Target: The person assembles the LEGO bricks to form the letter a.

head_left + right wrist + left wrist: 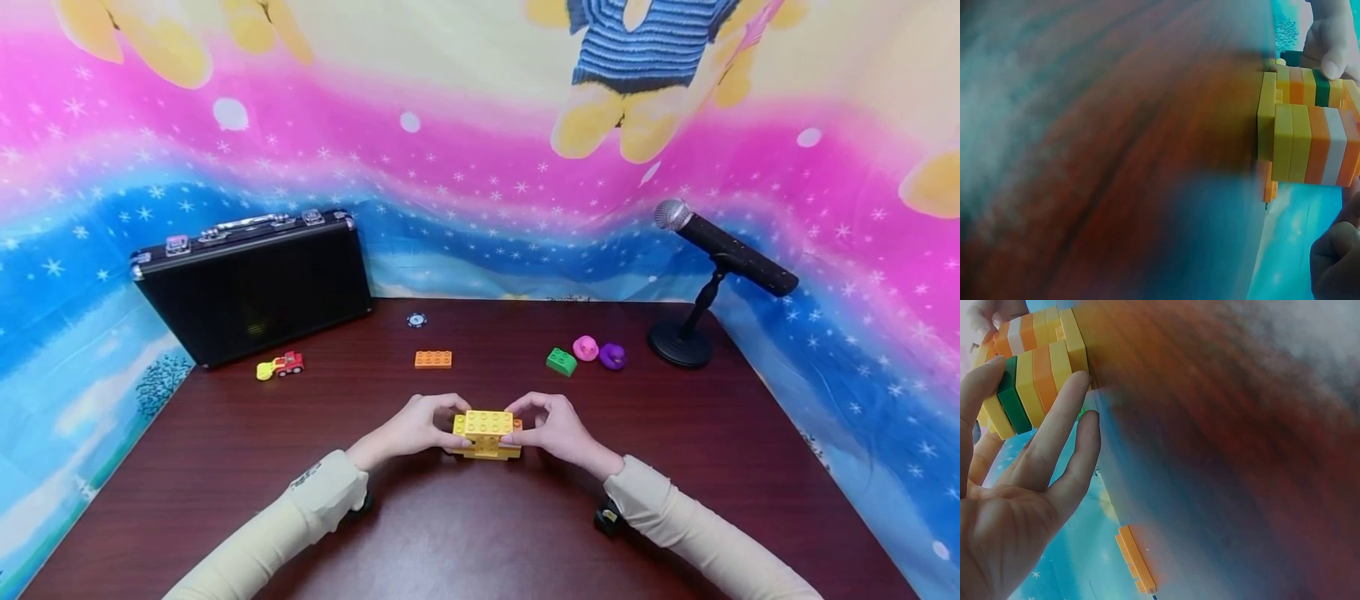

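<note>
A toy brick structure (488, 442) stands on the table in front of me, topped by a yellow eight-stud brick (489, 422). Two stacks form its sides over a yellow base: the left stack (1035, 387) has yellow, orange and dark green layers, the right stack (1316, 147) yellow, orange and white ones. My left hand (422, 427) grips the left stack near its top, thumb in front and fingers behind. From the other side my right hand (558, 429) holds the right stack the same way, its thumb by the top brick's corner.
Beyond the hands lie an orange brick (433, 359), a green brick (561, 361), pink (585, 348) and purple (612, 357) rubber ducks and a poker chip (416, 319). A toy vehicle (281, 366) sits before a black case (255, 292); a microphone stand (679, 342) is back right.
</note>
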Available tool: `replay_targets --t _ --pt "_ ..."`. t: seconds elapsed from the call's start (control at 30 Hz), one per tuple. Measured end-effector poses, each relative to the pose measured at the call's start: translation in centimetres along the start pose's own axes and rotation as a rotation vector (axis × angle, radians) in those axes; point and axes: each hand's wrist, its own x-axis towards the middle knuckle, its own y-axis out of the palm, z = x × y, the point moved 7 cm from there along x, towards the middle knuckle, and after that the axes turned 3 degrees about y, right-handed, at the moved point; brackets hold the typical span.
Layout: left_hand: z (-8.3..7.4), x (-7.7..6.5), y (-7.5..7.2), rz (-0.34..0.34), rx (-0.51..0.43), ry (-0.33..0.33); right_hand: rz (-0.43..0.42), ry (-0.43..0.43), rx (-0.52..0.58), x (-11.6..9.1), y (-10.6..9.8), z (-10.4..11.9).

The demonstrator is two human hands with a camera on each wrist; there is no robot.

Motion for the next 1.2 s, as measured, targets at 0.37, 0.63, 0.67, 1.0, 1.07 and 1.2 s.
replay_targets --t 0.37,0.63,0.67,1.0,1.07,1.2 --pt "0.01 -0.09 0.10 0.005 -0.023 0.004 0.003 -0.017 -0.076 -0.04 0.11 0.05" --pt "-0.07 -0.15 -0.15 0.000 0.042 0.010 -0.033 -0.096 -0.158 -0.19 0.05 0.66" --pt "-0.05 -0.18 -0.08 0.006 0.020 0.006 -0.035 -0.099 -0.163 -0.20 0.05 0.70" --pt "-0.15 -0.25 0.32 0.033 -0.118 -0.021 -0.042 -0.104 -0.177 -0.27 0.12 0.84" --pt "-0.24 -0.26 0.27 0.032 -0.119 -0.015 -0.044 -0.109 -0.183 -0.25 0.13 0.86" --pt "-0.41 -0.25 0.25 0.034 -0.120 0.005 -0.044 -0.120 -0.196 -0.18 0.14 0.86"
